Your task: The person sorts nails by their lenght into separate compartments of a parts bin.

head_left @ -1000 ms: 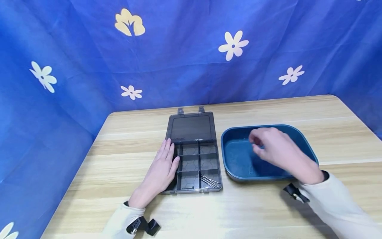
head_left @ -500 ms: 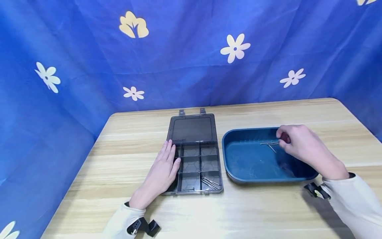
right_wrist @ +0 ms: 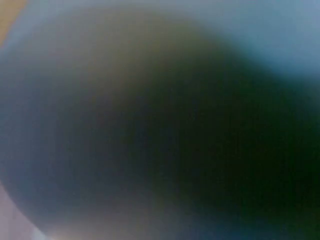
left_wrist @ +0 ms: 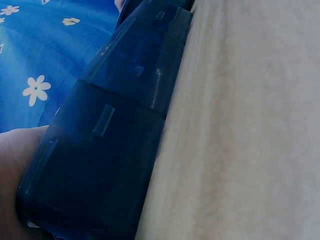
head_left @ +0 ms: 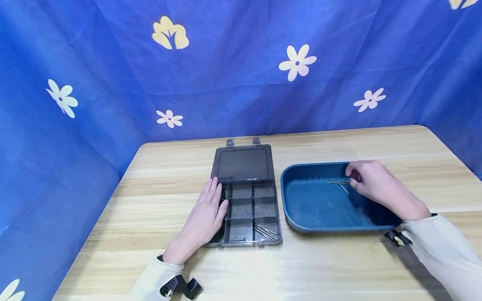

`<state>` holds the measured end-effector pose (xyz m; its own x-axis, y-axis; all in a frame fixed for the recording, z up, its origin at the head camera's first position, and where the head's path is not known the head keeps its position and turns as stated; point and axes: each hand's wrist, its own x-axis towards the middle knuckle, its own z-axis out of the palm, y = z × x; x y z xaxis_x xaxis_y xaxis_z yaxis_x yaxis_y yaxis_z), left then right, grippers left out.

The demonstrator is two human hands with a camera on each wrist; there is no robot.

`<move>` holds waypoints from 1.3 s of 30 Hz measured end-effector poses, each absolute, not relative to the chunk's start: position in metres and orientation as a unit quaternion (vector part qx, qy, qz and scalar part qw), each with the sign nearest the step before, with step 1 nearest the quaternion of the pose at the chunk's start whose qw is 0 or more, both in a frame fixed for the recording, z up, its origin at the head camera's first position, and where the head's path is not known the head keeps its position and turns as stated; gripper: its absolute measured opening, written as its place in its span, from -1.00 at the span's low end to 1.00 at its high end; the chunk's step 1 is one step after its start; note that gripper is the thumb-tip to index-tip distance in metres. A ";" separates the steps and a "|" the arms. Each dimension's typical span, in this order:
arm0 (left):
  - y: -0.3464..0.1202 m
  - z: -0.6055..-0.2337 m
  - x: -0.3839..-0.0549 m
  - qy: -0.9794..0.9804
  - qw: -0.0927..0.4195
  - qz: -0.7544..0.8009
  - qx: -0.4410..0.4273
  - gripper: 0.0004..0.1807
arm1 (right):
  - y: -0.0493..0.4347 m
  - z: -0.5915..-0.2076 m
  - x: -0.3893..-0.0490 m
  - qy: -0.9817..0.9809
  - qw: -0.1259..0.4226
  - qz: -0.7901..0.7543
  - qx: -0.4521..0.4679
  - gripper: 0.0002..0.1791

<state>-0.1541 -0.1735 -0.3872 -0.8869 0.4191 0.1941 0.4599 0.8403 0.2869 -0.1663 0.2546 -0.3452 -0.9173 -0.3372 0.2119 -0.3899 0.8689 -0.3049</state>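
In the head view, my left hand (head_left: 203, 213) lies with straight fingers along the left side of a grey see-through compartment box (head_left: 241, 207) whose lid is folded back. Several long metal fasteners, nails or screws (head_left: 265, 231), lie in its front right compartment. A shorter dark one (head_left: 238, 239) is in the front middle compartment. My right hand (head_left: 370, 179) is over the back right of a dark blue tray (head_left: 312, 209), fingers bent, thumb and index close to a few loose fasteners (head_left: 340, 183). Whether it pinches one is hidden. The right wrist view is dark and blurred.
Both containers stand side by side on a wooden table (head_left: 162, 179). A blue curtain (head_left: 226, 83) with pale flowers hangs behind it and along the left. The left wrist view shows the box's front wall (left_wrist: 95, 155) on the tabletop.
My right hand has moved right from the tray's middle to its back right, then slightly left and nearer. The loose fasteners have come into sight. The left hand has stayed put.
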 end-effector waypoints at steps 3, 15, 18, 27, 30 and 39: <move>-0.174 -0.387 -0.153 -0.957 0.061 -0.166 -0.228 -0.40 | 0.254 -0.352 -0.168 -0.964 0.060 0.170 0.194 -0.86; -0.176 -0.386 -0.152 -0.959 0.053 -0.165 -0.224 -0.39 | 0.256 -0.365 -0.171 -0.969 0.017 0.111 0.218 -0.71; -0.176 -0.386 -0.151 -0.959 0.051 -0.168 -0.221 -0.39 | 0.258 -0.370 -0.167 -0.966 0.046 0.110 0.230 -0.72; -0.176 -0.385 -0.151 -0.958 0.062 -0.173 -0.220 -0.40 | 0.259 -0.372 -0.164 -0.968 0.046 0.118 0.215 -0.76; -0.175 -0.384 -0.151 -0.958 0.066 -0.170 -0.222 -0.40 | 0.259 -0.372 -0.164 -0.969 0.039 0.122 0.210 -0.77; -0.172 -0.384 -0.151 -0.958 0.064 -0.168 -0.224 -0.40 | 0.262 -0.373 -0.162 -0.966 0.031 0.129 0.221 -0.74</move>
<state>-0.1515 -0.1725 -0.3843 -0.8910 0.4083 0.1987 0.4515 0.8430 0.2924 -0.1625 0.2615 -0.3734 -0.9004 -0.4190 0.1173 -0.4351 0.8688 -0.2363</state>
